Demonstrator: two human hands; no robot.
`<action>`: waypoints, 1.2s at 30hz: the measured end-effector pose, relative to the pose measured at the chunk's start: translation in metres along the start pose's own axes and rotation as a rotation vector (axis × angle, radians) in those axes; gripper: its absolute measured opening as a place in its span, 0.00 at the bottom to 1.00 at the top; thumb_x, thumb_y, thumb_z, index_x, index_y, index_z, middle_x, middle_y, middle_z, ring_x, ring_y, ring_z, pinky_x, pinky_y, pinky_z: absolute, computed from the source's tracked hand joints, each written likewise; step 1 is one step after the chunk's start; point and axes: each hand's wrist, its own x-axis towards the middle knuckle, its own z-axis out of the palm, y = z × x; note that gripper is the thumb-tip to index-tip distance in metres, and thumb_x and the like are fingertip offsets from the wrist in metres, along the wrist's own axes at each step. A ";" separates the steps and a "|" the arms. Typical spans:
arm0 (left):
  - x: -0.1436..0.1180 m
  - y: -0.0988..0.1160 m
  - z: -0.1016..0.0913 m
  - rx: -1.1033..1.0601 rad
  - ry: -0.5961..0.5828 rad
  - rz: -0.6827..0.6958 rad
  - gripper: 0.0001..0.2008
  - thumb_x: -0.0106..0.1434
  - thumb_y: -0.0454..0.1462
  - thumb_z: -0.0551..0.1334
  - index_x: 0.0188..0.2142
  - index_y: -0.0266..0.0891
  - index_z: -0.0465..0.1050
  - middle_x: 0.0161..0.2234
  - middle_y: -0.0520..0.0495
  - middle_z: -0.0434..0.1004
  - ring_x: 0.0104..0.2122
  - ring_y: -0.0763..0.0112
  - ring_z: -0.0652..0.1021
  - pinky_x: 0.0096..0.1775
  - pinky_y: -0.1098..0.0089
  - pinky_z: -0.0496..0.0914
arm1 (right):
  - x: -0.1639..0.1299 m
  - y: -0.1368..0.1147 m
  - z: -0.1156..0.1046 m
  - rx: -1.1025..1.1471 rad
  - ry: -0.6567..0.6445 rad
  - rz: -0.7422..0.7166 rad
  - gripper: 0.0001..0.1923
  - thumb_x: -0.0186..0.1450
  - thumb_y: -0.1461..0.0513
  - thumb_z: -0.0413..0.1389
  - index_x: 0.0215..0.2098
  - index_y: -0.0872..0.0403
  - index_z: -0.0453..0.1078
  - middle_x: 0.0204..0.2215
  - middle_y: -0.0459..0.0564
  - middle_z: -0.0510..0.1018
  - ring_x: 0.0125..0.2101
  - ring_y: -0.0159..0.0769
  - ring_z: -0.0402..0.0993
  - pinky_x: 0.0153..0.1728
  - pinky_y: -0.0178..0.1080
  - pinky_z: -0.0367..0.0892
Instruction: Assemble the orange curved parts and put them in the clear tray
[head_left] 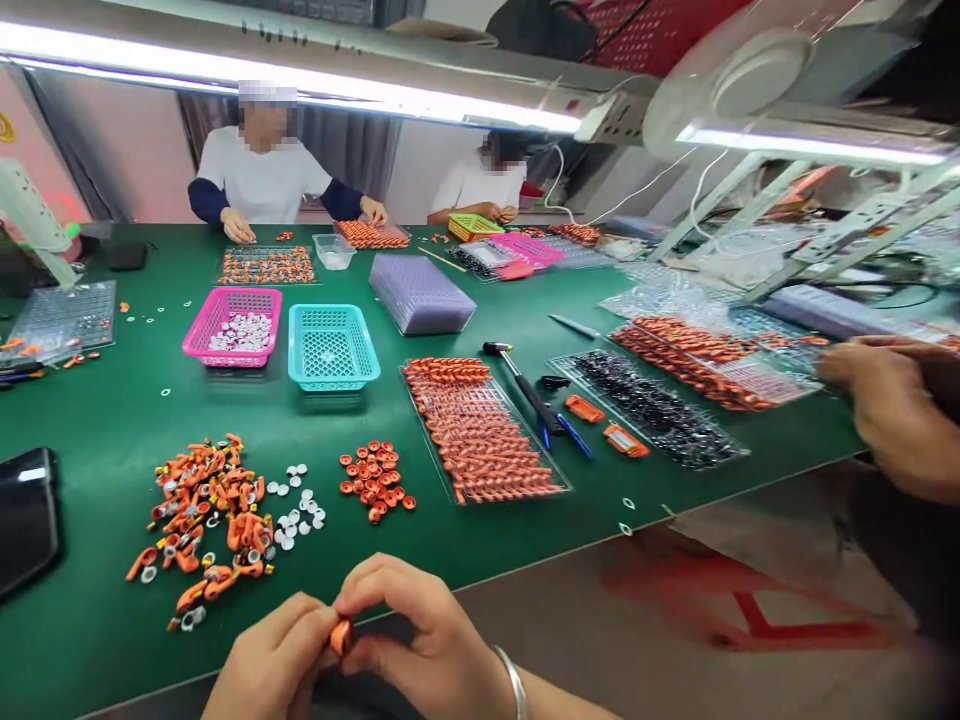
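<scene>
At the table's front edge, my left hand (274, 655) and my right hand (420, 625) meet, fingers pinched together around a small orange earbud housing (340, 638). Its lower side is hidden by my fingers. A silver bangle (513, 680) circles my right wrist. Just beyond my hands lies a loose pile of orange earbud housings (217, 500) with stems, some with yellow tips. Beside that pile are small white discs (296, 520). Further right sits a cluster of round orange cup-shaped caps (376, 478).
A pink basket (196, 335) of white pieces stands beside a turquoise basket (334, 375). Right of them are stacked clear trays (424, 295), a tray of orange parts (480, 430), a hammer (525, 385) and a tray of black parts (656, 405). A co-worker's hand (892, 410) is at right; two people sit opposite.
</scene>
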 end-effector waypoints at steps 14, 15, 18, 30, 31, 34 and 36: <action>-0.020 -0.011 -0.009 0.503 0.079 0.348 0.18 0.73 0.31 0.46 0.50 0.30 0.73 0.39 0.39 0.83 0.40 0.64 0.82 0.46 0.68 0.76 | -0.021 0.016 0.016 0.372 0.147 0.153 0.09 0.57 0.60 0.68 0.34 0.52 0.75 0.31 0.46 0.75 0.31 0.33 0.75 0.34 0.34 0.73; -0.021 -0.011 -0.008 0.496 0.088 0.350 0.18 0.73 0.31 0.47 0.51 0.31 0.73 0.40 0.39 0.82 0.41 0.64 0.82 0.46 0.67 0.75 | -0.021 0.017 0.017 0.445 0.139 0.185 0.10 0.56 0.60 0.69 0.34 0.52 0.75 0.31 0.46 0.74 0.30 0.32 0.75 0.34 0.34 0.74; -0.018 -0.008 -0.007 0.461 0.100 0.334 0.16 0.72 0.31 0.49 0.49 0.31 0.73 0.38 0.40 0.83 0.39 0.64 0.82 0.44 0.68 0.76 | -0.022 0.019 0.019 0.600 0.114 0.257 0.12 0.54 0.60 0.70 0.34 0.53 0.73 0.30 0.46 0.75 0.30 0.32 0.76 0.34 0.33 0.74; -0.004 0.010 -0.007 0.423 0.124 0.293 0.14 0.73 0.31 0.49 0.42 0.31 0.74 0.29 0.43 0.81 0.28 0.69 0.79 0.32 0.72 0.75 | -0.025 0.021 0.019 0.745 0.090 0.289 0.13 0.54 0.66 0.70 0.36 0.53 0.74 0.31 0.44 0.76 0.30 0.28 0.75 0.35 0.29 0.72; -0.005 0.010 -0.009 0.481 0.133 0.326 0.15 0.73 0.30 0.48 0.42 0.32 0.75 0.30 0.44 0.81 0.29 0.68 0.80 0.34 0.71 0.75 | -0.026 0.021 0.019 0.759 0.083 0.275 0.13 0.54 0.66 0.70 0.36 0.53 0.74 0.31 0.45 0.76 0.31 0.28 0.76 0.35 0.30 0.72; -0.007 0.011 -0.011 0.602 0.158 0.407 0.18 0.73 0.28 0.47 0.41 0.33 0.76 0.31 0.46 0.82 0.31 0.68 0.81 0.38 0.71 0.74 | -0.027 0.020 0.018 0.789 0.077 0.243 0.13 0.55 0.65 0.70 0.37 0.53 0.75 0.31 0.46 0.77 0.32 0.29 0.76 0.36 0.31 0.72; -0.009 0.011 -0.012 0.621 0.167 0.421 0.18 0.72 0.27 0.47 0.41 0.33 0.77 0.31 0.47 0.82 0.31 0.69 0.81 0.39 0.71 0.74 | -0.027 0.020 0.017 0.834 0.071 0.253 0.12 0.55 0.65 0.69 0.36 0.53 0.75 0.32 0.46 0.78 0.32 0.29 0.77 0.36 0.31 0.72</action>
